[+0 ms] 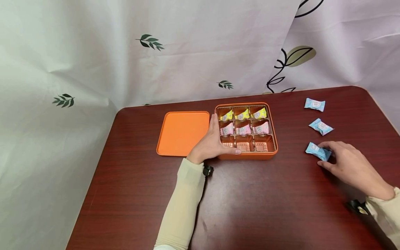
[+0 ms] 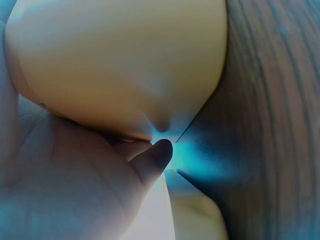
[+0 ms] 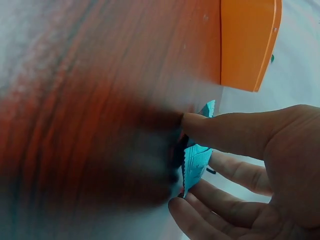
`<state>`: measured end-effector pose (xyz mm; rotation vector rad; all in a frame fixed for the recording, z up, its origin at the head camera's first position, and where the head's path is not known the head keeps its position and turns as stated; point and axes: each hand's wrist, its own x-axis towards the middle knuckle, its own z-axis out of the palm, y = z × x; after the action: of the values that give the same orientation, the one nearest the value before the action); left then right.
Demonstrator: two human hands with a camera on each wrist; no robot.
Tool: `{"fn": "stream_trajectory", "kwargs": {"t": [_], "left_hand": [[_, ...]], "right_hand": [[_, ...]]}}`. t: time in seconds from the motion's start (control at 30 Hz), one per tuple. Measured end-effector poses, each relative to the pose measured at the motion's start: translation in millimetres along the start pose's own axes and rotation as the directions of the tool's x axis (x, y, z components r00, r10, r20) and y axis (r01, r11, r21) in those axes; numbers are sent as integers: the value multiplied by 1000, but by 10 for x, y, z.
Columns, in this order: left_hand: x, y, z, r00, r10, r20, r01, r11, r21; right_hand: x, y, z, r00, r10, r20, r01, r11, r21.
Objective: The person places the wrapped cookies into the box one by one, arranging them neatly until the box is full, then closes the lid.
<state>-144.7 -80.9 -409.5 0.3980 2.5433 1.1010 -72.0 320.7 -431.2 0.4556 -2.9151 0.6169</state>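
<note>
**Here, one hand on the box, the other on a blue candy**

Here the left hand rests on the near left corner of the orange box, fingers fairly straight along its left wall and thumb lying across the front rim. The box sits mid-tabletop, divided into nine compartments: three yellow candies fill the far row, three pink candies the middle row, and the near row holds nothing. The orange lid lies flat just left of the box.

The right hand pinches a blue candy between thumb and fingers, low at the tabletop well to the right of the box; the right wrist view shows the fingertips closing on the wrapper. Two more blue candies lie beyond it, farther from the person.
</note>
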Motion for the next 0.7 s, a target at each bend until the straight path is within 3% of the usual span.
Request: {"fn": "stream_trajectory", "kwargs": {"t": [0.7], "left_hand": [[11,-9,2,1000,-5,-5,5,1000,1]], "right_hand": [[34,-18,-14,999,34,20,-34,999,-17]]}}
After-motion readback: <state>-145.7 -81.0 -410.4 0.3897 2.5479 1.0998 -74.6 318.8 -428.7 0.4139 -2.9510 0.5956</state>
